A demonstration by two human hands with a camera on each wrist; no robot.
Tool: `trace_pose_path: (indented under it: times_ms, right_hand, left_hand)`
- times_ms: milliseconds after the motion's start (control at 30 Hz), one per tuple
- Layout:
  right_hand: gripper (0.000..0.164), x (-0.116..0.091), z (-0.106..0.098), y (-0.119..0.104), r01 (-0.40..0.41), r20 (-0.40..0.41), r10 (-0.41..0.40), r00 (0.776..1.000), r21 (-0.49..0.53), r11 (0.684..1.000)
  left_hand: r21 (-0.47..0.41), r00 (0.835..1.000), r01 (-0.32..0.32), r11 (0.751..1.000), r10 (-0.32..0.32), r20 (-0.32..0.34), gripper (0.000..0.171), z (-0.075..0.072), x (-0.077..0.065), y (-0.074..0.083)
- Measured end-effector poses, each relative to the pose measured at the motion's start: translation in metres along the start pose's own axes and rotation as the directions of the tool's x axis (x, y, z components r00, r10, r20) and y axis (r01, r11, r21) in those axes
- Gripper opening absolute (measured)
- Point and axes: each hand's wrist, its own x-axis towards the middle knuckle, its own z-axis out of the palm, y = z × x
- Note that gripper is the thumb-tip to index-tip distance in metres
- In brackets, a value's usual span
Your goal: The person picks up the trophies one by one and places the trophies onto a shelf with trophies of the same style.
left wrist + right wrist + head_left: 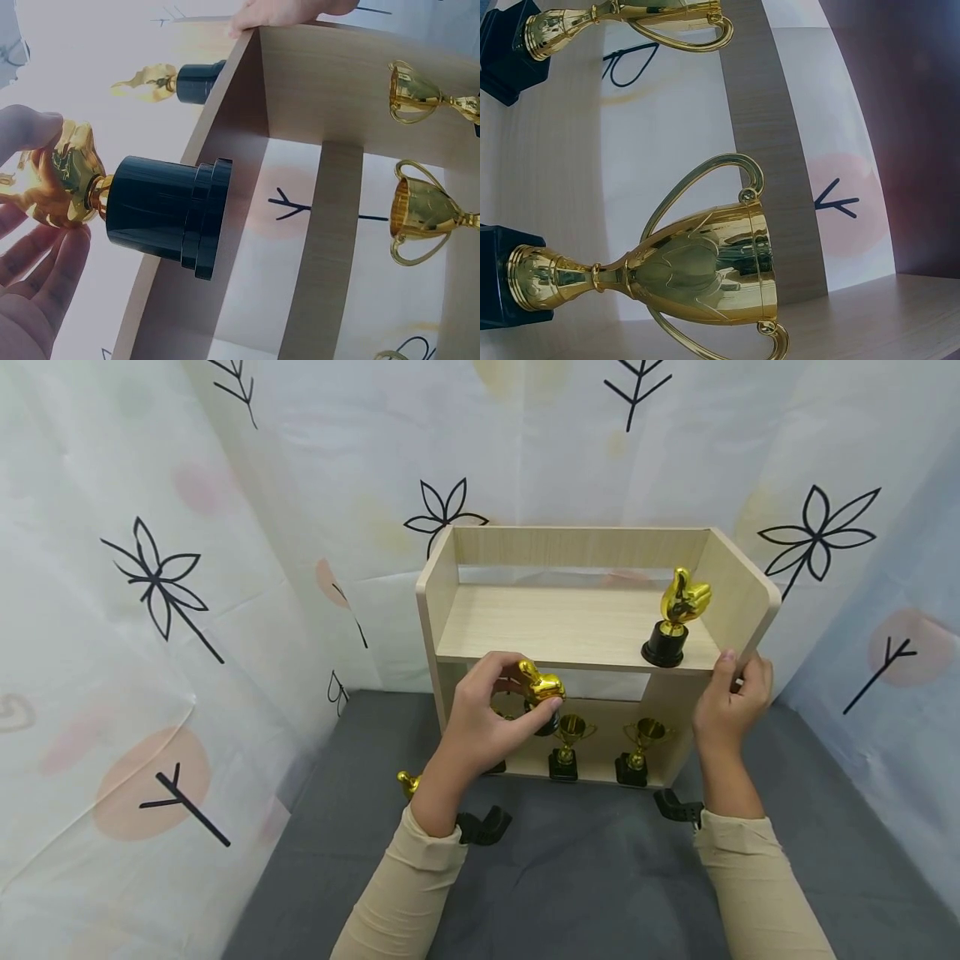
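Note:
My left hand (480, 718) grips a thumbs-up trophy (545, 687) by its gold top, in front of the upper board of a light wooden shelf (540, 618). In the left wrist view, its black round base (161, 210) points at the board's edge. The right hand (731, 706) holds the front edge of the shelf's right side panel, thumb inside and fingers outside. A second thumbs-up trophy (681, 602) stands upright at the right end of the upper board. Below, gold cups (570, 743) on black bases stand in a row, one mostly hidden behind my left hand.
Another gold-topped piece (407, 783) shows on the grey cloth (555, 877), partly covered by my left forearm. Patterned white fabric (337, 468) hangs behind the shelf and along both sides.

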Motion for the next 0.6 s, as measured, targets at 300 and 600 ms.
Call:
trace_pose_path:
  times_ms: [300, 600]
  right_hand:
    - [0.030, -0.001, -0.001, -0.002, 0.001, 0.004, -0.001, 1.000, 0.004, 1.000]
    - [0.023, -0.001, -0.001, -0.003, 0.011, 0.007, -0.012, 1.000, 0.011, 1.000]
  left_hand:
    - [0.001, 0.999, -0.035, 0.999, 0.035, 0.003, 0.045, 0.003, 0.009, 0.002]
    - [-0.020, 0.999, -0.049, 0.999, 0.049, -0.012, 0.045, 0.004, 0.016, 0.006]
